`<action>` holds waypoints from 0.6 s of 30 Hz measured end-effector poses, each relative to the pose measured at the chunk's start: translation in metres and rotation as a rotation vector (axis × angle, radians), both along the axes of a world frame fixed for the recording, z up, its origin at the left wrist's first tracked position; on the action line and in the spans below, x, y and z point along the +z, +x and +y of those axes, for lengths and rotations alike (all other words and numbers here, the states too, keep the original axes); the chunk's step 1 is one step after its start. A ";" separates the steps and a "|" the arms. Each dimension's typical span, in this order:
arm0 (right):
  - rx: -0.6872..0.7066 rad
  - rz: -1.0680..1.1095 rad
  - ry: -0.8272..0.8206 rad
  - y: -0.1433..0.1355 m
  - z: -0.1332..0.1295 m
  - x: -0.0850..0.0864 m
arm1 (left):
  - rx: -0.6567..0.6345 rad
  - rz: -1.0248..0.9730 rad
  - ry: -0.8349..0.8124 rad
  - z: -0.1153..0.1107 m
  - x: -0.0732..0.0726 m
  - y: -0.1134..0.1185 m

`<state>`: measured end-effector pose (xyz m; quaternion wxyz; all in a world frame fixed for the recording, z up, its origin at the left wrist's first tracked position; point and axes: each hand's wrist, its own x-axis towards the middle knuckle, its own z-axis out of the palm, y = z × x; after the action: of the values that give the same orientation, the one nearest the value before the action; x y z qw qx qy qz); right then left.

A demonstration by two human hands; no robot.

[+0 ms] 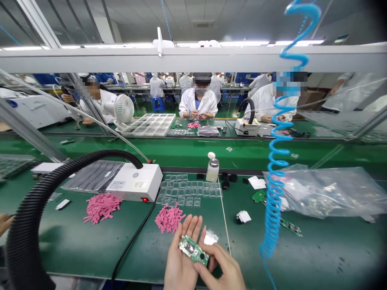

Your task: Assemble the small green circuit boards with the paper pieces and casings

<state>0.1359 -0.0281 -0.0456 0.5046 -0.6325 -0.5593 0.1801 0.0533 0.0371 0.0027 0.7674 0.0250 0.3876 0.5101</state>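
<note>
And here the green circuit board [193,249] is cradled across the upturned left hand [179,264], whose fingers are stretched out close together, uncurled; the board's near right end is pinched between thumb and fingertip of the right hand [225,268]. A two-handed holding or turning step is judged to be in hand; for the next move, a light grip by the rim, off the components, would be called for. Now the edges: the worktable's [250,266] front edge is seen left of the board and nearer the body. Leftward travel from the board is bounded by a black cable [133,237]; just beyond it, pink strips [169,218] and a white scrap [211,237] are met. More width is offered to its right, towards the blue coiled hose [273,225].
</note>
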 end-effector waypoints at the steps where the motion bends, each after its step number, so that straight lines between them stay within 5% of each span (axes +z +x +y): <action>1: 0.005 -0.033 0.013 0.000 0.000 0.001 | 0.002 0.006 0.003 -0.001 0.001 0.001; 18: 0.021 0.015 -0.043 0.003 0.000 -0.011 | -0.013 -0.090 -0.080 -0.002 0.003 0.001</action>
<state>0.1392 -0.0277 -0.0563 0.4933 -0.6359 -0.5581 0.2023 0.0544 0.0354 0.0058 0.7877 -0.0261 0.3728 0.4898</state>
